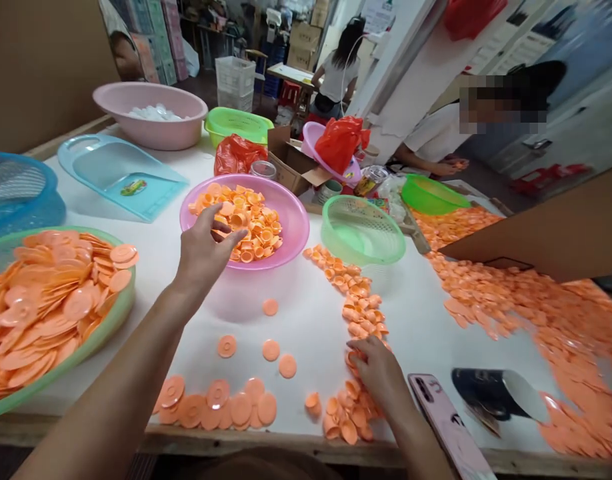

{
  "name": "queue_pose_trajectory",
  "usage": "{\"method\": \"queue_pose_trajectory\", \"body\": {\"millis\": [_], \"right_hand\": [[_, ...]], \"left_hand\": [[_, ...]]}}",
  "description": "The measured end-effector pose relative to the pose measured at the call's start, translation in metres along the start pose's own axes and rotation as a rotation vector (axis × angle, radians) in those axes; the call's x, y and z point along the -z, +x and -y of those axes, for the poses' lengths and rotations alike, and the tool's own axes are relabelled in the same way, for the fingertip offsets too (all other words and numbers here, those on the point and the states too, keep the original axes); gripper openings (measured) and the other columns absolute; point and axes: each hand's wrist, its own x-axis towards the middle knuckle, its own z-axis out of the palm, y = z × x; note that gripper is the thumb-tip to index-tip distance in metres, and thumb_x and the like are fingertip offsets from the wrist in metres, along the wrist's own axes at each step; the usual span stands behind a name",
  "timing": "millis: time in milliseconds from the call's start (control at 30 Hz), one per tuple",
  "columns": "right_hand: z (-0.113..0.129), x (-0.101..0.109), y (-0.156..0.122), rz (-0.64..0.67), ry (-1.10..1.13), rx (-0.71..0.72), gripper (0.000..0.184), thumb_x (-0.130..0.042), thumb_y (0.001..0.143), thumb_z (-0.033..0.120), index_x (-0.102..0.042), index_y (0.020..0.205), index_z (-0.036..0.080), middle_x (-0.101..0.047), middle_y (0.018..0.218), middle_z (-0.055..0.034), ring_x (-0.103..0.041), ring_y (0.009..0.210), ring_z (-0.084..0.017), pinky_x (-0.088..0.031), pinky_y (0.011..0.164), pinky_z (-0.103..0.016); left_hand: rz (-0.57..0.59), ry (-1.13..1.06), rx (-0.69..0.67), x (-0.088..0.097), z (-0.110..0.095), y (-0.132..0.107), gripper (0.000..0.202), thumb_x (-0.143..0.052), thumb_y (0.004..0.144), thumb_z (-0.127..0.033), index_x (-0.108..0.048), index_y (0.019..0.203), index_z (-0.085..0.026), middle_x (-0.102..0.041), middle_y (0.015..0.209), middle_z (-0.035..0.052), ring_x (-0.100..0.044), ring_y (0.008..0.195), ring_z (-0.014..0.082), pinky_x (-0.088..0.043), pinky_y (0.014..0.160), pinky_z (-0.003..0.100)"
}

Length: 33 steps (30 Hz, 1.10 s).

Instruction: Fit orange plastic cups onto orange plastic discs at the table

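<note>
My left hand (206,243) hovers over the near side of a pink basin (299,230) heaped with small orange toy cups (259,230). Its thumb and fingers are apart, with one cup showing loosely between them. My right hand (379,367) rests at a curving row of the same cups (363,310) on the white tabletop. Its thumb and index finger close round an orange cup (353,360), partly hidden by the hand. Flat orange toy saucers (219,393) lie along the front edge, and a few single ones (271,350) lie between my hands.
A green basket (121,310) of saucers stands left. A light-blue scoop (159,193) and an unfilled green colander (363,230) sit farther back. A phone (443,413) and a dark mug (486,390) lie right, beside a spread of orange pieces (511,300). A co-worker (436,140) works behind.
</note>
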Motion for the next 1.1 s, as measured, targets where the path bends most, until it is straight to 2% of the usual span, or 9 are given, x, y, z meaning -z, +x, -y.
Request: {"method": "queue_pose_trajectory", "body": {"millis": [67,133,200,300,400,600,733,833,1100], "right_hand": [[0.006,-0.011,-0.002,0.016,0.021,-0.013,0.022,-0.049,0.074,0.02,-0.072,0.074,0.02,-0.064,0.084,-0.0075,-0.061,0.081,-0.023,-0.044,0.072,-0.033],[0.031,-0.024,-0.003,0.022,0.137,0.003,0.018,-0.051,0.075,0.022,-0.068,0.069,0.02,-0.064,0.079,-0.0057,-0.061,0.078,-0.022,-0.044,0.071,-0.032],[0.068,-0.038,-0.004,0.09,0.326,0.051,0.015,-0.052,0.078,0.025,-0.065,0.071,0.02,-0.065,0.073,-0.0029,-0.061,0.072,-0.019,-0.044,0.068,-0.029],[0.129,-0.064,0.0,0.27,0.569,0.134,0.012,-0.054,0.079,0.024,-0.062,0.072,0.02,-0.063,0.064,0.0007,-0.058,0.062,-0.015,-0.042,0.061,-0.024],[0.173,-0.094,0.003,0.368,0.64,0.164,0.01,-0.054,0.076,0.017,-0.06,0.069,0.02,-0.061,0.06,0.002,-0.056,0.058,-0.013,-0.04,0.057,-0.022],[0.201,-0.118,0.002,0.323,0.442,0.244,0.017,-0.05,0.072,0.007,-0.05,0.062,0.02,-0.054,0.055,0.0034,-0.048,0.052,-0.011,-0.033,0.053,-0.021],[0.206,-0.113,0.002,0.325,0.349,0.262,0.019,-0.049,0.071,0.005,-0.047,0.061,0.02,-0.052,0.053,0.0035,-0.045,0.05,-0.011,-0.029,0.051,-0.021],[0.208,-0.112,0.004,0.334,0.354,0.262,0.017,-0.048,0.074,0.007,-0.048,0.063,0.021,-0.055,0.057,0.0023,-0.047,0.052,-0.011,-0.03,0.051,-0.022],[0.213,-0.126,-0.007,0.319,0.446,0.233,0.016,-0.048,0.078,0.011,-0.049,0.065,0.021,-0.058,0.061,0.0015,-0.05,0.056,-0.013,-0.036,0.055,-0.023]], "left_hand": [[0.141,0.056,-0.03,0.009,0.015,-0.01,0.027,-0.065,0.079,-0.035,-0.068,0.102,-0.021,-0.067,0.078,-0.0018,-0.059,0.066,0.0116,-0.045,0.064,0.024],[0.372,0.108,-0.054,0.017,0.043,-0.041,0.015,-0.06,0.082,-0.031,-0.071,0.086,-0.021,-0.066,0.074,-0.0014,-0.059,0.068,0.0124,-0.044,0.064,0.025],[0.546,0.128,0.0,0.024,0.076,-0.082,0.015,-0.06,0.08,-0.028,-0.071,0.088,-0.022,-0.066,0.077,-0.0004,-0.061,0.071,0.014,-0.046,0.066,0.026],[0.588,0.194,0.069,0.027,0.112,-0.133,0.029,-0.068,0.073,-0.029,-0.071,0.102,-0.024,-0.066,0.089,0.0028,-0.062,0.083,0.0184,-0.048,0.073,0.03],[0.546,0.291,0.001,0.021,0.124,-0.157,0.027,-0.068,0.075,-0.029,-0.072,0.102,-0.028,-0.066,0.093,0.0039,-0.059,0.089,0.021,-0.044,0.077,0.034],[0.555,0.26,0.048,0.015,0.116,-0.154,0.014,-0.064,0.08,-0.031,-0.075,0.089,-0.028,-0.067,0.088,0.0032,-0.058,0.087,0.0205,-0.039,0.078,0.035],[0.647,-0.034,0.332,0.014,0.111,-0.141,0.024,-0.059,0.08,-0.033,-0.074,0.097,-0.023,-0.07,0.082,0.0029,-0.061,0.078,0.0175,-0.044,0.072,0.029],[0.671,-0.044,0.474,0.007,0.106,-0.137,0.02,-0.056,0.077,-0.029,-0.073,0.085,-0.021,-0.07,0.074,0.0009,-0.061,0.069,0.0158,-0.044,0.064,0.026],[0.554,0.063,0.439,0.002,0.108,-0.155,0.021,-0.05,0.083,-0.033,-0.066,0.075,-0.021,-0.069,0.072,0.0,-0.062,0.069,0.0159,-0.045,0.064,0.025]]}}
